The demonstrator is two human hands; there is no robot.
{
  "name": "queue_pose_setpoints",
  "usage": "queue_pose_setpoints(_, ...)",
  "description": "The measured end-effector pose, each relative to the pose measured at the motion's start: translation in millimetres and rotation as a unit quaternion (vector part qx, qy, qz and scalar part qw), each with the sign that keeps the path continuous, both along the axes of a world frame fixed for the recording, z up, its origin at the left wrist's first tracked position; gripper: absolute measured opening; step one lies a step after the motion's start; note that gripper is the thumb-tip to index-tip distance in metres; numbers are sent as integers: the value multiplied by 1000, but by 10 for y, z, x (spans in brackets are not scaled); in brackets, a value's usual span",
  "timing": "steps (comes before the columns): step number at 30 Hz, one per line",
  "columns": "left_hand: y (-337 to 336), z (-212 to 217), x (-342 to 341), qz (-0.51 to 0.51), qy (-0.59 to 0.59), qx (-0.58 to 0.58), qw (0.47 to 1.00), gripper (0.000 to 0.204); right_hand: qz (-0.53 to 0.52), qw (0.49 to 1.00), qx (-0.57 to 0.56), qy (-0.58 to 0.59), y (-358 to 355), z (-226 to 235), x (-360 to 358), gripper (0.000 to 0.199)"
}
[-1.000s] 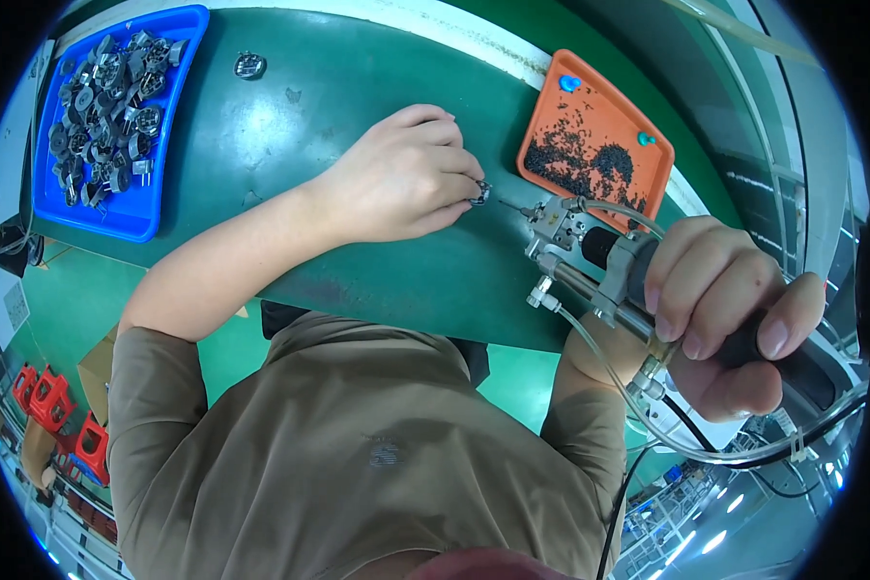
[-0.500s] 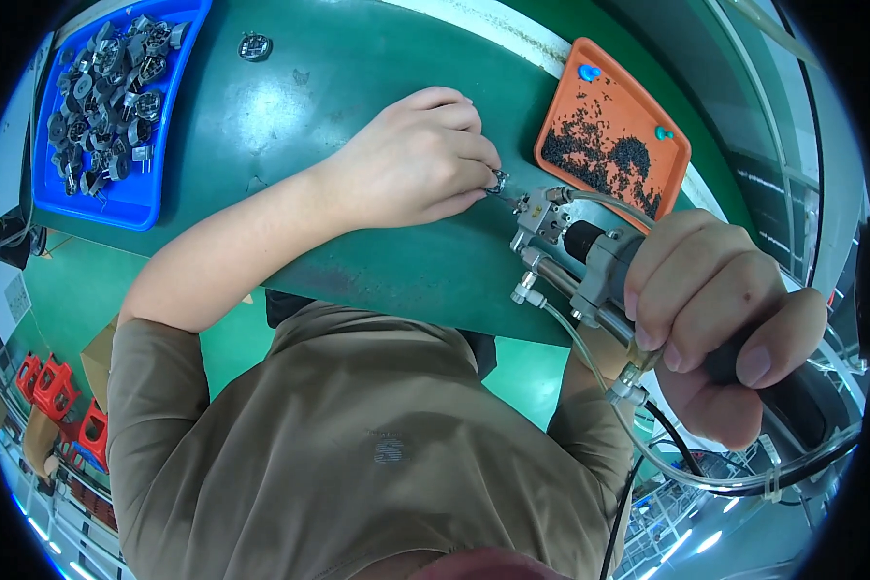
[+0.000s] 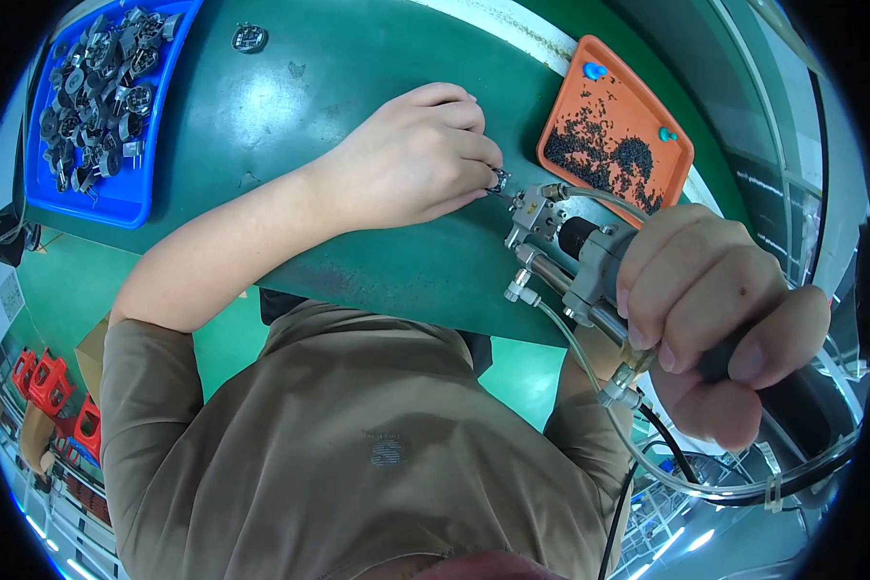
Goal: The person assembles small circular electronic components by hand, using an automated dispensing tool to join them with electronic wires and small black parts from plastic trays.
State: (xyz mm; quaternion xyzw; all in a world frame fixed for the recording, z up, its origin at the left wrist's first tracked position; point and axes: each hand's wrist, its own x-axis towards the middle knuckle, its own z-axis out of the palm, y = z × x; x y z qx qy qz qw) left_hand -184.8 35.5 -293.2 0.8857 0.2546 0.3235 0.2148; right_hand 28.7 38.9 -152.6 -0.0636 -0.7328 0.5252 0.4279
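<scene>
My left hand (image 3: 430, 159) rests on the green table with its fingers curled around a small round dark component (image 3: 499, 181), which shows only at the fingertips. My right hand (image 3: 720, 314) grips the dark handle of a metal pneumatic tool (image 3: 585, 266) fitted with clear and black hoses. Its thin tip points left and meets, or nearly meets, the component; contact is too small to make out. Beyond the tool lies an orange tray (image 3: 575, 164) of tiny black pieces. A similar round component (image 3: 249, 39) sits alone on the table at the far left.
A blue tray (image 3: 130, 208) heaped with round grey and metallic components stands at the left. Two small knobs, one blue (image 3: 594, 71) and one teal (image 3: 667, 134), are in the orange tray. Hoses (image 3: 686, 474) loop below my right hand. Red stools (image 3: 50, 385) stand on the floor, lower left.
The view has shifted slightly. The tool in my right hand has moved a little to the left, toward the component. My left hand keeps nearly the same place and hold.
</scene>
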Motion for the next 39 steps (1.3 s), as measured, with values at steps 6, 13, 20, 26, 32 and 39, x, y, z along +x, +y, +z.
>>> queue_pose_setpoints(6, -62, -41, -62, -4, 19, 33, 999, 9, -58, 998, -20, 1, -159, -33, -355, 35)
queue_pose_setpoints(13, -170, 362, -284, 89, 113, 115, 983, 11, -107, 978, 6, 178, -396, 393, 254, 29)
queue_pose_setpoints(20, -41, 759, -2079, 482, 159, 202, 838, 11, -38, 996, 22, 72, -175, 339, 363, 33)
queue_pose_setpoints(26, 278, 806, -1670, 408, 104, 172, 890, 18, -88, 995, 12, 54, -171, 351, 320, 26)
queue_pose_setpoints(32, 1652, 231, -772, 263, 79, 64, 959, 21, -87, 992, 32, 83, -241, 345, 280, 27)
queue_pose_setpoints(39, 1773, 20, -487, 321, 111, 32, 940, 19, -23, 998, 4, 65, -170, 361, 267, 42)
